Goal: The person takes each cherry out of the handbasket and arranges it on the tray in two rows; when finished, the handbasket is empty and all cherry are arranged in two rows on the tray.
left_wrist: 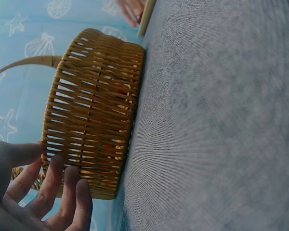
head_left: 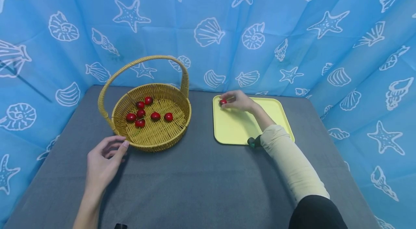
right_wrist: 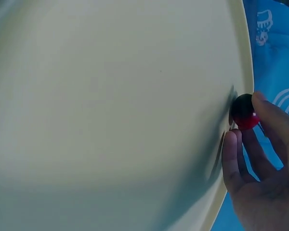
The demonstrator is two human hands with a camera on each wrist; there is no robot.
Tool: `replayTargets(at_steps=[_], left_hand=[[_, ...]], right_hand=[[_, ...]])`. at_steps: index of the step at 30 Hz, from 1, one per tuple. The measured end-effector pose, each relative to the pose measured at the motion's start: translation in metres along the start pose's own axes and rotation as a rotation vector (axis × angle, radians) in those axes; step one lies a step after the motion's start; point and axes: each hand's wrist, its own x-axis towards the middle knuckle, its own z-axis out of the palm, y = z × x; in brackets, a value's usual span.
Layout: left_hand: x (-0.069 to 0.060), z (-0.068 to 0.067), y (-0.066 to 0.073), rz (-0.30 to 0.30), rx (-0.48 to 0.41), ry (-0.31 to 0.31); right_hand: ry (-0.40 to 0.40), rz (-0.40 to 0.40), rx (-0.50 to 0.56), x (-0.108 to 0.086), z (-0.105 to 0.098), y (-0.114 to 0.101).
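A round wicker basket (head_left: 152, 146) with a tall handle holds several red cherries (head_left: 155, 116). My left hand (head_left: 103, 162) grips its near-left rim, thumb at the rim and fingers against the woven outer wall (left_wrist: 94, 110), as the left wrist view shows. At the far-left corner of the yellow tray (head_left: 232, 128), my right hand (head_left: 238, 101) holds one cherry (head_left: 222, 102) between thumb and fingers. In the right wrist view that cherry (right_wrist: 245, 111) is close to the tray's raised edge. Whether it touches the tray, I cannot tell.
The basket and tray stand apart on a grey cloth-covered table (head_left: 195, 185). A blue curtain (head_left: 221, 5) with white shells and starfish hangs behind and at the sides. A small dark object (head_left: 121, 226) shows at the bottom edge of the head view.
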Motion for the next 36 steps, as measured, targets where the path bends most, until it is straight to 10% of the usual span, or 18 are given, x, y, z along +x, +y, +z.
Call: replayTargets(at_steps=[18,36], left_hand=[[-0.001,0.000,0.001,0.012,0.009,0.000],[0.000,0.000,-0.003,0.010,0.014,-0.010]], right_hand=[[-0.010,-0.018,0.024,-0.015,-0.021,-0.028],[0.003,-0.170,0.091,-0.022,-0.013,-0.105]])
